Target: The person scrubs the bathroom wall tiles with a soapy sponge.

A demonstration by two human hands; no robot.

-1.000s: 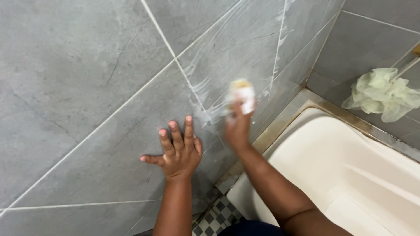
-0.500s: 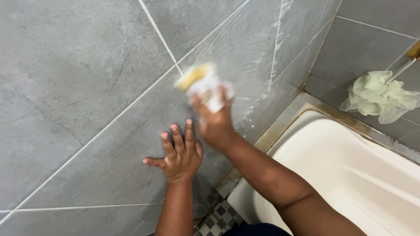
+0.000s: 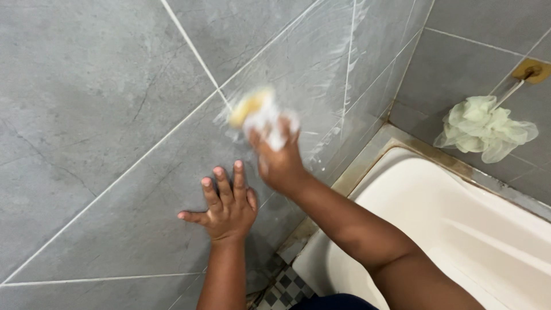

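My right hand (image 3: 279, 162) grips a soapy yellow sponge (image 3: 251, 108) and presses it against the grey tiled wall (image 3: 103, 115). The sponge is blurred and covered in white foam. Soap streaks glisten on the tiles around and to the right of it. My left hand (image 3: 225, 205) lies flat on the wall below and left of the sponge, fingers spread, holding nothing.
A white bathtub (image 3: 459, 229) fills the lower right, its rim meeting the wall. A pale green mesh bath pouf (image 3: 485, 129) hangs from a brass hook (image 3: 531, 70) on the far wall. A patch of checkered floor tile (image 3: 287, 287) shows at the bottom.
My right hand has swept the sponge up and to the left across the wall, away from the tub corner. My left hand has stayed flat on the tile.
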